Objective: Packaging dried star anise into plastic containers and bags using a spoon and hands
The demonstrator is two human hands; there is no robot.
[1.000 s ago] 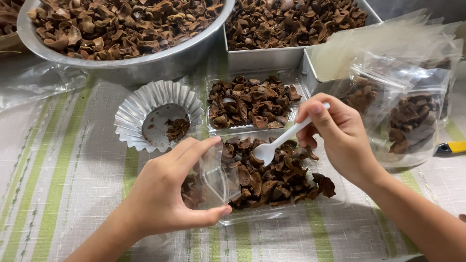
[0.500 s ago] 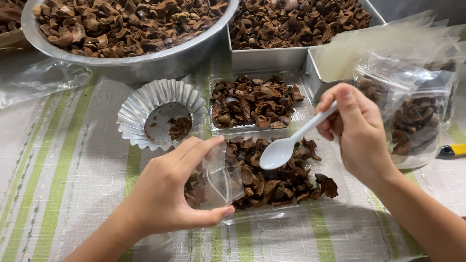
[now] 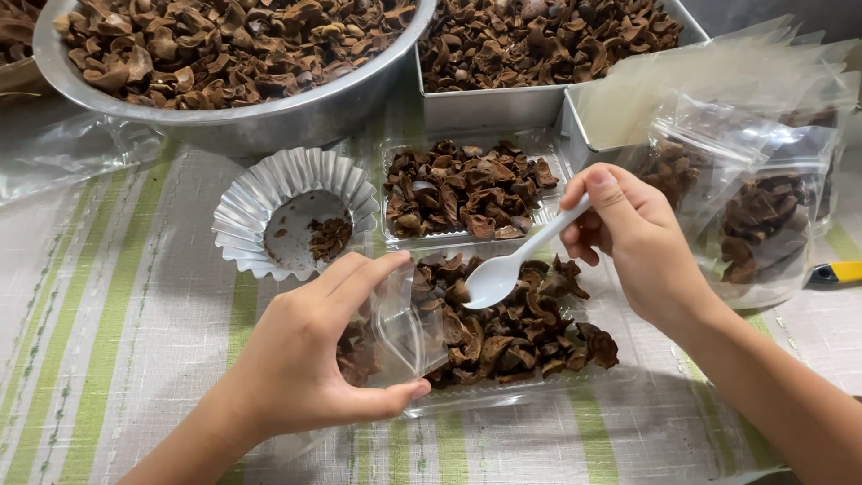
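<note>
My right hand (image 3: 628, 238) grips a white plastic spoon (image 3: 512, 265) by its handle, with the bowl held just above the brown dried pieces (image 3: 512, 323) in a clear plastic tray (image 3: 530, 386). My left hand (image 3: 310, 359) clasps the left end of that tray, thumb under the front edge and fingers over the top. A second clear tray (image 3: 549, 211) of the same dried pieces sits just behind it.
A fluted foil cup (image 3: 260, 193) with a few crumbs stands at left of the trays. Behind are a large metal bowl (image 3: 269, 112) and a rectangular metal tin (image 3: 485, 106), both full of dried pieces. Filled clear bags (image 3: 763, 216) stand at right on the striped cloth (image 3: 108, 314).
The spoon has lifted out of the dried pieces and turned, its bowl now hovering above the front tray. My left hand has kept its hold on the tray.
</note>
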